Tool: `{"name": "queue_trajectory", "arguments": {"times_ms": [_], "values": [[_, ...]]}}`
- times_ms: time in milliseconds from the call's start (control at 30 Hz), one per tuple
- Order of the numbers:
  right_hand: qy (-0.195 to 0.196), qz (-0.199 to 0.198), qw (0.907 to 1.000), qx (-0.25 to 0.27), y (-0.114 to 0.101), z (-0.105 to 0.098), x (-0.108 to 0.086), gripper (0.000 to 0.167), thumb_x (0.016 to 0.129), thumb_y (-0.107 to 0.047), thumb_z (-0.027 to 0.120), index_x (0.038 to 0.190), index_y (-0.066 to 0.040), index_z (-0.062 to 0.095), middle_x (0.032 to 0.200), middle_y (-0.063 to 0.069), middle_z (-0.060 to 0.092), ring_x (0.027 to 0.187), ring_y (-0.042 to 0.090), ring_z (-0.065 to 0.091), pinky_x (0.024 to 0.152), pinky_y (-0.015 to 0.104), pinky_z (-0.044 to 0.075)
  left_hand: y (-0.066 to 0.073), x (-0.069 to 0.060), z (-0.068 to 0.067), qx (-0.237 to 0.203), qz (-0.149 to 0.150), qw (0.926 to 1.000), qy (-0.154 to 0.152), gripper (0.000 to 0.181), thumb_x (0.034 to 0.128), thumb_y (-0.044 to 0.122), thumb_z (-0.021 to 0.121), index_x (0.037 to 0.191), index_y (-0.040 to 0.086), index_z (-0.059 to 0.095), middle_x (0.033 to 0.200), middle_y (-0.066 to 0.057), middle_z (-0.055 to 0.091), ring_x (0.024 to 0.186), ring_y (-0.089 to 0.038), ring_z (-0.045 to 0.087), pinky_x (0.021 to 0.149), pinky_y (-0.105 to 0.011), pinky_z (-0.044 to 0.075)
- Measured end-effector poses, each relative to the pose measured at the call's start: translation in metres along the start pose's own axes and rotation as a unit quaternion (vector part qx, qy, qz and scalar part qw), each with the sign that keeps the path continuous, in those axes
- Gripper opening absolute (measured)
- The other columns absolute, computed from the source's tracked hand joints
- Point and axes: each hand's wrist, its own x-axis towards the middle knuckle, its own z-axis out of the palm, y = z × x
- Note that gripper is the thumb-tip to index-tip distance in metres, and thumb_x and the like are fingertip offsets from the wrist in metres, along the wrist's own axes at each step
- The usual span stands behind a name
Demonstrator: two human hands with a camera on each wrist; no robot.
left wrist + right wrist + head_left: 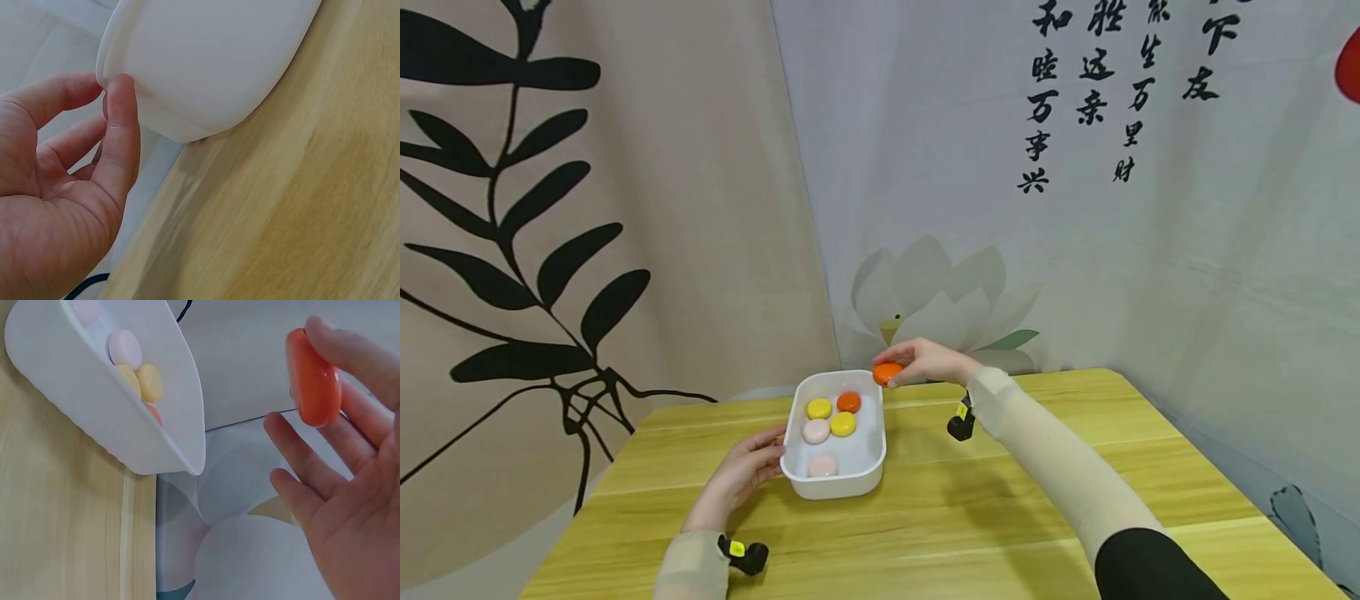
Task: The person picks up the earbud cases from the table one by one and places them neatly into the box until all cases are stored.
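A white rectangular plastic tub (857,479) with rounded corners stands on the table. Inside lie an orange-red disc (849,402), two yellow discs, the front one (843,424) near the middle, and two pale pink discs, one (823,466) at the front end. My left hand (747,471) pinches the tub's rim at its left side between thumb and fingers, as the left wrist view shows up close. Above the tub's far right corner, my right hand (934,363) holds a glossy, rounded orange disc (314,378) between thumb and fingers, with the other fingers spread.
The wooden table (940,517) carries the tub near its far edge. Behind it hangs a cloth backdrop (715,250) printed with leaves, a lotus and writing. A small black device (961,423) hangs at the right wrist, and another (748,557) at the left.
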Motion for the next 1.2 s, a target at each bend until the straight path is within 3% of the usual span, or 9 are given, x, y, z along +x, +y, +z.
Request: {"name": "queue_trajectory", "arguments": {"times_ms": [533,1200], "values": [[-0.006,-0.002,0.9995,-0.030,-0.006,0.008,0.011,0.050,0.081,-0.019,0.079,0.129,-0.015,0.063,0.127,0.000,0.062,0.120,0.018,0.053,0.101,0.036,0.043,0.001,-0.001,-0.002,0.008,0.002,1.0000,-0.001,0.056,0.0958,0.009,0.060,0.145,-0.005,0.038,0.123,-0.021,0.054,0.087,-0.017,0.063,0.077,-0.027,0.055],[-0.024,0.001,0.9993,-0.030,-0.014,0.024,0.022,0.047,0.082,-0.018,0.078,0.127,-0.014,0.064,0.124,-0.001,0.063,0.111,0.015,0.057,0.096,0.031,0.046,0.002,-0.003,0.000,0.008,0.004,1.0000,-0.003,0.054,0.0974,0.007,0.057,0.146,-0.005,0.036,0.127,-0.026,0.050,0.089,-0.021,0.062,0.077,-0.027,0.055]]}}
